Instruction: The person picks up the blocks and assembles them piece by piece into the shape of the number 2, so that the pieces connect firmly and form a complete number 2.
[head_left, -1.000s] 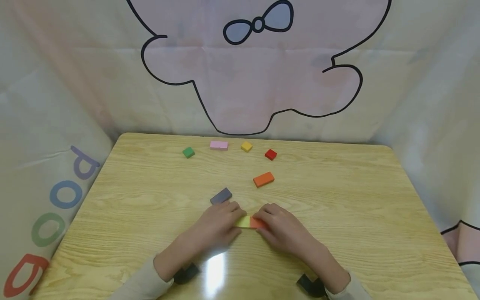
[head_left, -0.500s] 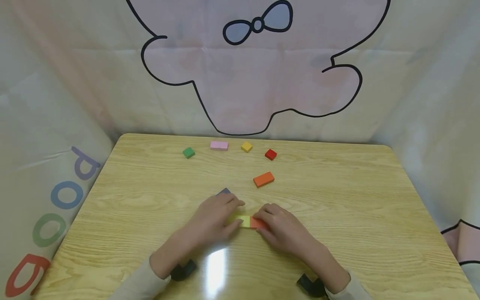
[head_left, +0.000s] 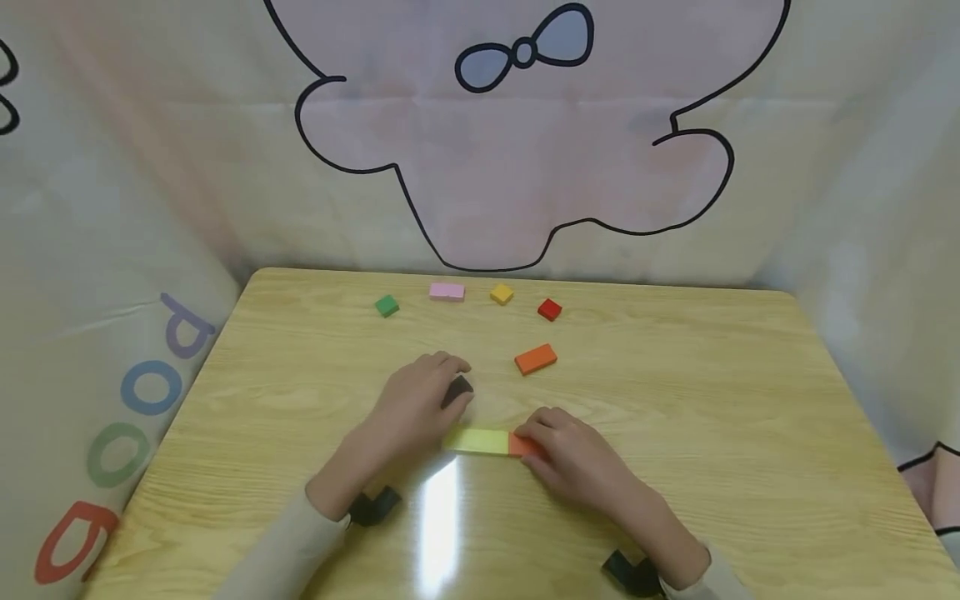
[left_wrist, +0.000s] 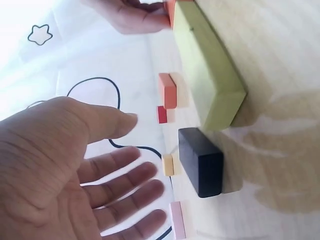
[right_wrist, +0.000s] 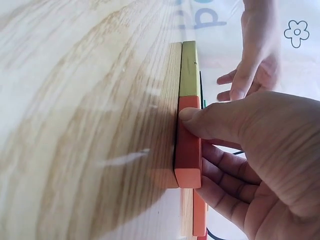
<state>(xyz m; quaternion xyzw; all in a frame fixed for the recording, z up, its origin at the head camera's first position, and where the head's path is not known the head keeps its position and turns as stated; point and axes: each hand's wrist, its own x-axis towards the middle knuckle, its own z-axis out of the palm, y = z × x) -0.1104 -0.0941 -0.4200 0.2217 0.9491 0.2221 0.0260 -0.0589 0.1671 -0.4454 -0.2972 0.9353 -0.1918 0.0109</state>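
Note:
My right hand point(head_left: 573, 454) pinches an orange block point(right_wrist: 189, 145) between thumb and fingers. The orange block lies end to end with a long yellow-green block point(head_left: 480, 442) on the table. In the head view my left hand point(head_left: 416, 404) is over a dark grey block point(head_left: 459, 388) and partly covers it. From the left wrist view, that same dark block point(left_wrist: 200, 162) stands apart from the left hand's fingers point(left_wrist: 142, 192), which are spread and hold nothing. The dark block sits just beyond the yellow-green block's left end.
Farther back on the wooden table point(head_left: 675, 375) lies a second orange block point(head_left: 536, 359). Near the back edge are a green block point(head_left: 387, 306), a pink block point(head_left: 447, 292), a yellow block point(head_left: 502, 293) and a red block point(head_left: 550, 310). A printed curtain hangs behind.
My left hand has let go of the yellow-green block and moved away from me to the dark block. The right hand keeps its hold on the orange block. The head view has shifted slightly.

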